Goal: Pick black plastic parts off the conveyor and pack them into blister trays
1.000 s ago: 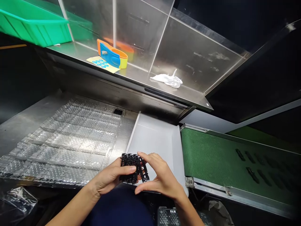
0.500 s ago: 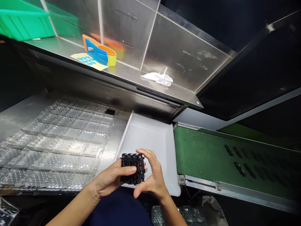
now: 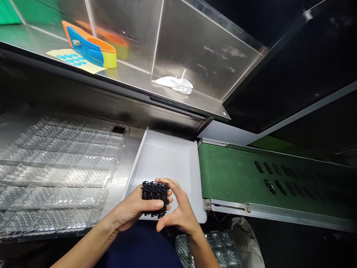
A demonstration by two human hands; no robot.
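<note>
Black parts (image 3: 153,191), lined up side by side, are gathered in a person's hands over the near edge of a white tray, left of its middle, in what appears to be a moment of squaring and steadying the group. Any move would call for level support from below and firm pressure on both ends, lest the outer pieces slip. A metal worktop (image 3: 131,152) runs beneath a steel shelf (image 3: 134,80), beside a green conveyor (image 3: 223,171) bearing two rows of dark pieces (image 3: 270,186), blurred toward the far end. Clear pocketed packaging (image 3: 61,163) spreads over the worktop's left side, a black item (image 3: 118,129) in its far right corner; the white tray (image 3: 173,156) sits between packaging and conveyor. Part of a green bin (image 3: 9,14) shows at the shelf's left end. Below, the left hand (image 3: 128,210) is closed on the parts, thumb across their front. The right hand (image 3: 182,214) is spread wide around their right side, its fingers (image 3: 178,189) curved at the top corner; contact cannot be confirmed. Above lie a colored band (image 3: 95,50), a stickered sheet (image 3: 89,66) and a crumpled white item (image 3: 175,85).
</note>
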